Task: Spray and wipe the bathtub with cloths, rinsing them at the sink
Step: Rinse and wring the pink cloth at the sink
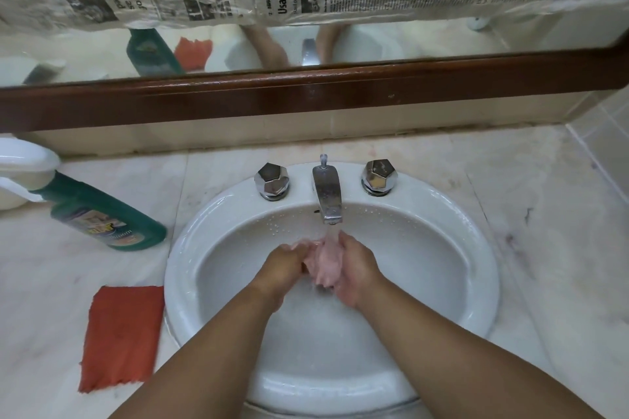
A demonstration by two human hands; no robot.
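Over the white oval sink [211,214], a bunched pale pink cloth [325,264] sits between both my hands, under water running from the chrome faucet [327,194]. My left hand [284,267] grips the cloth's left side and my right hand [355,270] grips its right side. An orange-red cloth [121,335] lies flat on the marble counter left of the sink. A green spray bottle [102,214] with a white trigger head stands at the left, behind that cloth.
Two chrome tap knobs [272,180] [379,176] flank the faucet. A wood-framed mirror [306,88] runs along the back, its upper part covered with newspaper. The marble counter [544,231] extends right of the sink to a tiled wall.
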